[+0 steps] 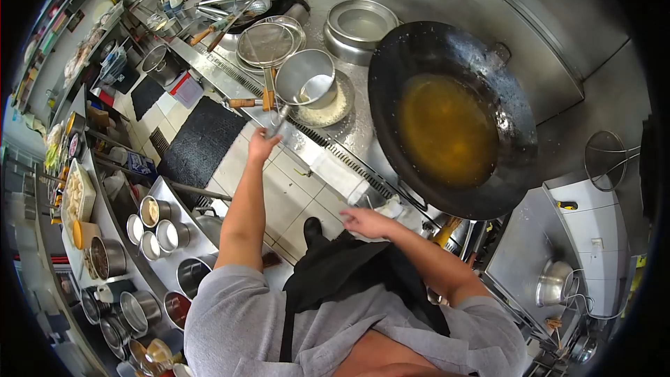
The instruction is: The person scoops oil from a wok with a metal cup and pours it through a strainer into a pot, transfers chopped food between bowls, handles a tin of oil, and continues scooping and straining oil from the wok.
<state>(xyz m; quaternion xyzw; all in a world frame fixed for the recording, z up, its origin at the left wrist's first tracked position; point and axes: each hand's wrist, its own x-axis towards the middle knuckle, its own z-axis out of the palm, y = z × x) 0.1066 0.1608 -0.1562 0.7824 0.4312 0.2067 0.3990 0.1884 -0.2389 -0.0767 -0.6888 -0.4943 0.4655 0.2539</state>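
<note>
My left hand (pixel 264 145) is closed round the metal handle of a ladle (pixel 282 120), whose far end reaches the rim of a steel bowl (pixel 305 70). This bowl rests tilted on a plate of pale powder (pixel 333 116). Below and to the right, my right hand (pixel 368 223) is held over the stove's front edge, its fingers apart and nothing in them. A large black wok (pixel 391 122) with yellowish oil (pixel 447 129) in it stands to the right of the bowl.
Round strainers (pixel 266 43) and a steel pot (pixel 349 49) stand behind the bowl. On the left counter are several metal containers (pixel 172 235). A black mat (pixel 202 139) covers part of the tiled floor. A wire skimmer (pixel 606 160) hangs at the right.
</note>
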